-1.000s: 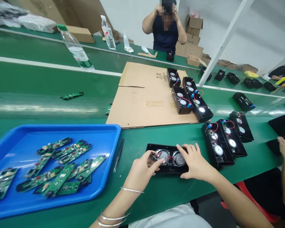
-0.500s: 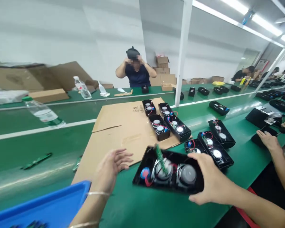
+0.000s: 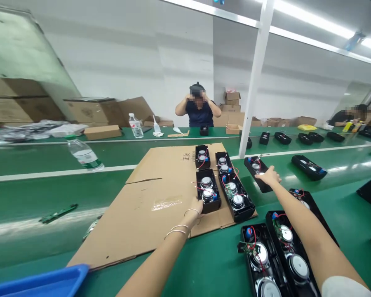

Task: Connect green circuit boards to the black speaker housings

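Observation:
My right hand (image 3: 269, 176) is closed on the near end of a black speaker housing (image 3: 259, 185), held over the green bench beyond the cardboard, with a round driver inside. At the near left corner of another speaker housing (image 3: 207, 190) on the cardboard sheet, my left hand (image 3: 196, 208) grips its edge; some fingers are hidden. That housing has two silver drivers, red wires and a blue part. Beside it lies a longer housing (image 3: 237, 199) with a green circuit board. Below my right forearm are more open housings (image 3: 259, 255), with boards and wires showing.
Under the left group lies a cardboard sheet (image 3: 160, 194). A blue tray (image 3: 40, 282) stands at the lower left, and a loose circuit board (image 3: 58, 213) and a water bottle (image 3: 85, 154) are further back. A white post (image 3: 256, 78) rises behind. Across the bench sits a person (image 3: 198, 109).
My right hand has moved forward, away from me, with a speaker housing. My left hand, open before, now grips a housing on the cardboard. The view has shifted.

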{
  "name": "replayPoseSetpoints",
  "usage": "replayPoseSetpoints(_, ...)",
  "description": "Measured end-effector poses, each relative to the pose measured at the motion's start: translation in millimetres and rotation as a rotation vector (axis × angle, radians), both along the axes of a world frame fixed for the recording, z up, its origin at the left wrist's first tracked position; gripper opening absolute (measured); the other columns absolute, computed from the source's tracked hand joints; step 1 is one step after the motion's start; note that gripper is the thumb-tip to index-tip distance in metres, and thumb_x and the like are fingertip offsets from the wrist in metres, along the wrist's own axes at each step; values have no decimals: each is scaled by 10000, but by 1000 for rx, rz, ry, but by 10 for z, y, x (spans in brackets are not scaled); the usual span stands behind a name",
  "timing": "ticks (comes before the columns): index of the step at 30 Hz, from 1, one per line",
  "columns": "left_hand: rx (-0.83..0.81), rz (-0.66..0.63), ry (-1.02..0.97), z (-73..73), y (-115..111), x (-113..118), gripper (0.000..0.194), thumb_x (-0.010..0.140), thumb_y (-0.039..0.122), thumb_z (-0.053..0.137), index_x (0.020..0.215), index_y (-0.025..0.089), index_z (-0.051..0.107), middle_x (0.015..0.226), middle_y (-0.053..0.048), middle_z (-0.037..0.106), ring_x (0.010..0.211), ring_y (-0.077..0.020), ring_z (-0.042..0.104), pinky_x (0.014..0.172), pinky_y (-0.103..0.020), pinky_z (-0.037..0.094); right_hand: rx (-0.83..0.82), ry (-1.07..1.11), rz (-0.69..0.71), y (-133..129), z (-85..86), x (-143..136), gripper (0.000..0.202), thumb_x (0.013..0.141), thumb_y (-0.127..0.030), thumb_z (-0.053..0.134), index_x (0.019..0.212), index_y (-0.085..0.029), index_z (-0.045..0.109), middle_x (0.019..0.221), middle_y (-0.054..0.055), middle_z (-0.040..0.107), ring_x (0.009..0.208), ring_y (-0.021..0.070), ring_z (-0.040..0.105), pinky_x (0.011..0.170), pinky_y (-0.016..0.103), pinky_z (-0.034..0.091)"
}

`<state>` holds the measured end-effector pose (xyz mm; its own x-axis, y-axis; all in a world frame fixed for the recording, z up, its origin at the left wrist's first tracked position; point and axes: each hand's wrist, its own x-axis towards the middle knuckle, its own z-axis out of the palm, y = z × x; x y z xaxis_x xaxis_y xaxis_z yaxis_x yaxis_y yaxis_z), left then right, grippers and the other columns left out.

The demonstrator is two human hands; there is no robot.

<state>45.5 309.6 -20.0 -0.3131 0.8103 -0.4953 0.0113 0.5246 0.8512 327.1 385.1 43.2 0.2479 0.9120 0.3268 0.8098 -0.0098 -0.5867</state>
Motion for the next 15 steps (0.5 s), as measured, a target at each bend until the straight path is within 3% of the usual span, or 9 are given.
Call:
replayPoseSetpoints(2,-20,-3,4,-36,-65,-102,329,869,322,537,1159,169,513,1112,-78,579,887,-192,608,719,-375,533,-23,-24,40,142,-190,-13,397,621,-395,709,908,-208,508,997,115,556,976,309,552,778,575,395)
replayPoseSetpoints(5,-62,-5,13,-89,-362,-336,301,878,333,513,1121,156,530,970,-57,623,740,-154,620,635,-329,532,-122,-52,77,213,-338,-55,364,642,-394,694,886,-177,532,971,142,571,982,329,548,756,589,388)
replayPoseSetpoints(7,-80,-5,24,-104,-672,-532,259,854,255,491,1086,160,556,827,-32,646,639,-151,616,564,-304,521,-179,-78,119,193,-304,-72,368,661,-416,675,887,-153,553,981,169,578,1001,334,541,761,575,390)
replayPoseSetpoints(9,-77,-17,40,-83,-1022,-748,334,740,158,457,1040,182,601,693,-12,652,590,-180,620,499,-294,504,-228,-109,172,106,-166,-65,376,656,-425,679,876,-137,578,974,187,592,997,341,549,767,554,399)
replayPoseSetpoints(12,-46,-90,59,15,-1504,-1069,421,592,168,445,948,210,666,614,5,671,599,-217,640,505,-308,506,-291,-164,316,-264,126,-13,331,665,-377,686,892,-144,625,922,180,631,949,343,592,788,502,422)
replayPoseSetpoints(15,53,-259,76,143,-1829,-1311,331,577,237,482,808,231,718,742,3,732,824,-249,663,741,-341,521,-330,-186,472,-998,285,70,369,694,-357,679,1025,-200,636,968,138,658,927,305,622,784,413,472)
